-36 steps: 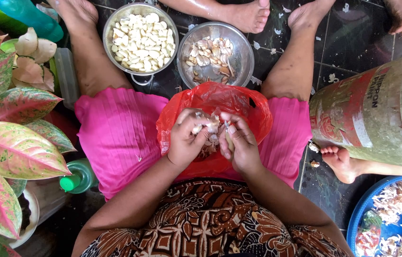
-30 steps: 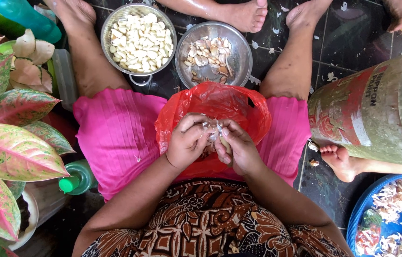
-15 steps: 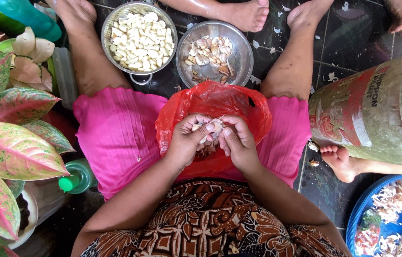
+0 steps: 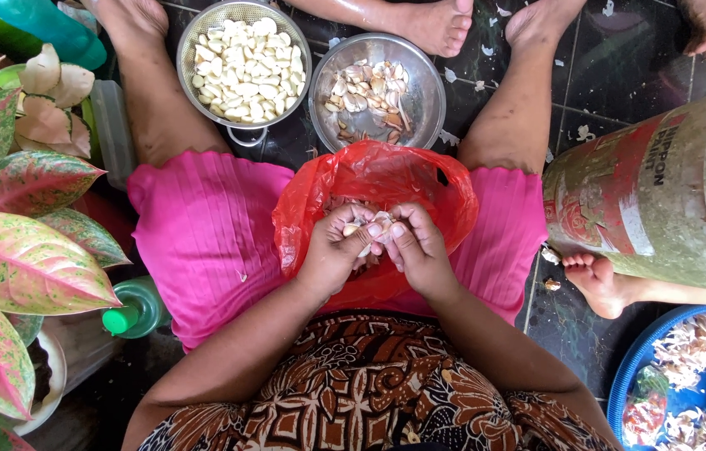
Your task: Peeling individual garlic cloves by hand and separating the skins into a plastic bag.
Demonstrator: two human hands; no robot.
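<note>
Both hands meet over the lap: the left hand (image 4: 332, 250) and right hand (image 4: 420, 249) curl nearly closed, fingertips pinching a garlic clove (image 4: 369, 229) between them above the red plastic bag (image 4: 378, 179). Just beyond the hands, a colander of peeled cloves (image 4: 244, 63) looks fairly full, while the steel bowl (image 4: 378, 88) holds skins, perhaps some unpeeled pieces. A large drum (image 4: 662, 192) crowds the right; potted leaves (image 4: 27, 267) hem the left.
</note>
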